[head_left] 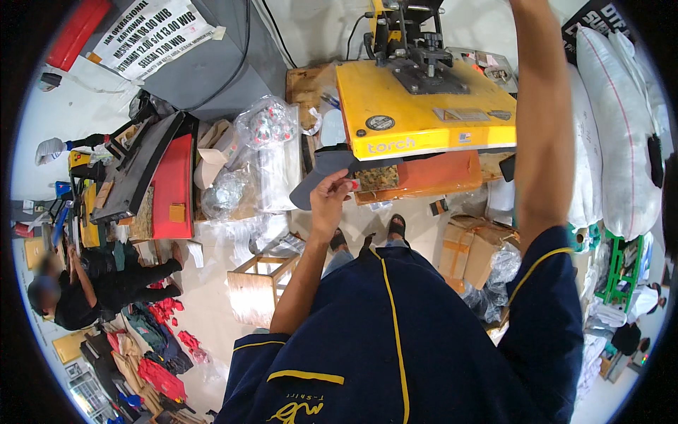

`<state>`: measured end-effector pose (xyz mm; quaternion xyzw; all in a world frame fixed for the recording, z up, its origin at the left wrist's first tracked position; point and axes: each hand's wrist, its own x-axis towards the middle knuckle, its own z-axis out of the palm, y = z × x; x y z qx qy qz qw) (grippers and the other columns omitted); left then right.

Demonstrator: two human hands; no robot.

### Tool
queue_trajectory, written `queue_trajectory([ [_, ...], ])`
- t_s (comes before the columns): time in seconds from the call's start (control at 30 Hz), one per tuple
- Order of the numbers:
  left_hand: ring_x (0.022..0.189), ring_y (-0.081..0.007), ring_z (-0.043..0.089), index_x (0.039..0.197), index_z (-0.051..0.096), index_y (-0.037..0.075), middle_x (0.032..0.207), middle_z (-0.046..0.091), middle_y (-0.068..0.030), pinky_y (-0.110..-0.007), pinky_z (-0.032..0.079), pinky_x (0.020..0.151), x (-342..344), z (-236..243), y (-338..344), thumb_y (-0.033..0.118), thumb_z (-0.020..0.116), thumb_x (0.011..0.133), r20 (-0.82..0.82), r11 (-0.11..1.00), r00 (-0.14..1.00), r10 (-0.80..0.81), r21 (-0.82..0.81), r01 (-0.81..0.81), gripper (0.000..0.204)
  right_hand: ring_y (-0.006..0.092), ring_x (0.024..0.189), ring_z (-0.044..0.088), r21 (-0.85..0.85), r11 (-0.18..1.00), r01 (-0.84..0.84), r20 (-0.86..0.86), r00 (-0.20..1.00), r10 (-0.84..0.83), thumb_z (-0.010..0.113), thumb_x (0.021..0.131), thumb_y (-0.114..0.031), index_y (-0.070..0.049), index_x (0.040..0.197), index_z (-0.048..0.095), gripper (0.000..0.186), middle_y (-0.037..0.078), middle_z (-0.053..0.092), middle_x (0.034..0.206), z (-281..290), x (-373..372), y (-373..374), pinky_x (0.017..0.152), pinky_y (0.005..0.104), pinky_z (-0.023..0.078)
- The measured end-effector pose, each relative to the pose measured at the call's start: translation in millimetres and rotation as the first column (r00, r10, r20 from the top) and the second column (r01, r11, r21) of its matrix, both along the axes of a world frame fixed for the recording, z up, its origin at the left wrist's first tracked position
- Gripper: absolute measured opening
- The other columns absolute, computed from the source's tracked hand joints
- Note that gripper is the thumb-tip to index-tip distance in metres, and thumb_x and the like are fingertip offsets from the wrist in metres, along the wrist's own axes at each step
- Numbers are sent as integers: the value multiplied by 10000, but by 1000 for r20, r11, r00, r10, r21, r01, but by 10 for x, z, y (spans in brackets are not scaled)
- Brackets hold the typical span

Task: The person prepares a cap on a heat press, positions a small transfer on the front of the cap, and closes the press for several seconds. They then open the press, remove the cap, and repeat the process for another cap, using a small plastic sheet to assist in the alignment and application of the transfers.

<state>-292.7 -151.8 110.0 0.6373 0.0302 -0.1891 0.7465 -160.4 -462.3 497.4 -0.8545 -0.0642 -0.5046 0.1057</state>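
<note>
A dark grey cap (316, 178) lies at the left front edge of a yellow heat press (424, 106), partly under its upper plate. My left hand (329, 201) is closed on the cap's edge, with a small red bit (354, 184) showing at the fingertips; what that bit is, I cannot make out. Below the upper plate lies an orange pad (431, 177), with a brown speckled piece (378, 178) beside the cap. My right arm (544, 120) reaches up past the press's right side, and its hand is beyond the upper edge of the picture.
Plastic-wrapped goods (265, 124) and beige caps (212, 155) sit left of the press. A wooden stool (253, 286) and an open cardboard box (477, 251) stand on the floor. White sacks (611, 134) are stacked at right. Another person (99, 286) works at far left near scattered clothes.
</note>
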Motion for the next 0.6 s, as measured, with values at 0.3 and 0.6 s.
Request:
queue_trajectory([
  [0.3,926,-141,706,1256,656,-58,1046,747,-125,-276,579,836,-19,-80,-136,-6,727,929,-78,987,997,10,-160,-22,338,106,808,673,904,294,309,-418,510,752,724,983,-221,14,1134,693,281,67,731,906,-3145,-2001,1198,691,244,531],
  [0.6,964,-169,690,1280,665,-29,1074,743,-126,-302,562,840,-87,-312,-277,68,768,903,65,998,997,41,-49,-38,402,84,689,567,860,241,449,-459,478,749,702,982,-225,17,1042,704,249,35,675,808,-3714,-1911,1208,615,257,441],
])
